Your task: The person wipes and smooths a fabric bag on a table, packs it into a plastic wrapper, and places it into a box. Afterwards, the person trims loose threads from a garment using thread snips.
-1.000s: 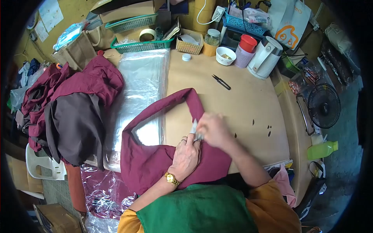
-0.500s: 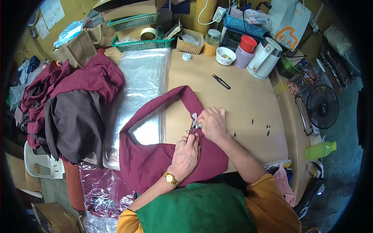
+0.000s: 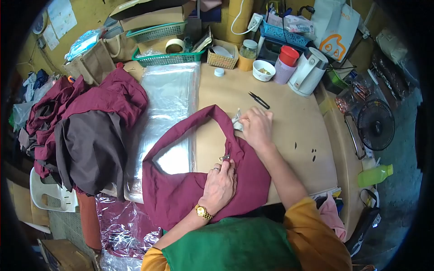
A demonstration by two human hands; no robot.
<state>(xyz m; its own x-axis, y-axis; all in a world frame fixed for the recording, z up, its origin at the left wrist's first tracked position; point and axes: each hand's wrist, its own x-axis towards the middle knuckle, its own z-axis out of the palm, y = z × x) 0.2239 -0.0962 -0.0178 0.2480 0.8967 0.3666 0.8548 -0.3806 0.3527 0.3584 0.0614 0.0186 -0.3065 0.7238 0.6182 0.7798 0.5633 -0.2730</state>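
A maroon fabric bag with a long looped strap lies across the front of the table. My left hand, with a gold watch at the wrist, presses on the bag, its fingers closed on the fabric just below a metal zipper pull. Above the zipper, beside the strap, my right hand is closed in a pinch on a crumpled white cloth. The cloth is partly hidden by the fingers. Black thread snips rest on the table beyond my right hand.
Clear plastic sheets lie left of the bag, beside a pile of maroon and dark fabric. Along the back stand a green basket, a white bowl and an electric kettle. A fan is at right.
My right hand has moved up and away from the zipper with the white cloth, so the zipper pull shows more plainly. My left hand stays on the bag.
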